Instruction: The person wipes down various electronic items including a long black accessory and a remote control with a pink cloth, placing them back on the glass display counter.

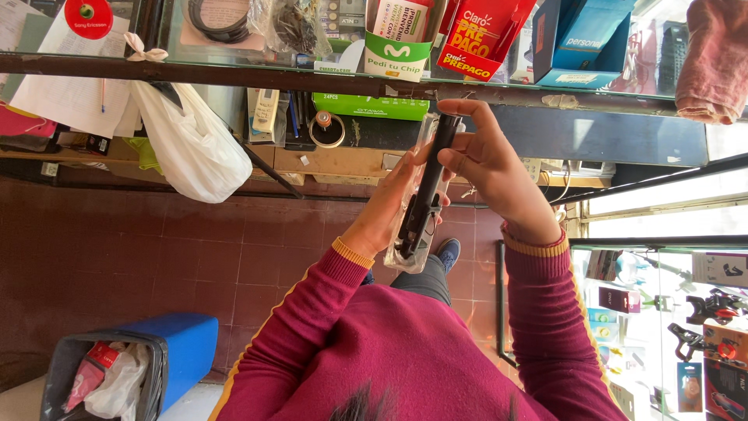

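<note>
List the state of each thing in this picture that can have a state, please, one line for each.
Long black stick-shaped device: partly inside its packaging, held by both hands.
Clear plastic packaging: open, around the device's lower part.
Left hand: grip closed on the packaging.
Right hand: grip closed on the device's upper end.
White plastic bag: knotted, hanging.
Blue bin: open, holding rubbish.

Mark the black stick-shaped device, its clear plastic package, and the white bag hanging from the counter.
Black device (431, 175), head view, mid-shaft.
Clear package (407, 257), head view, lower end.
White bag (191, 144), head view, bulging middle.
</note>
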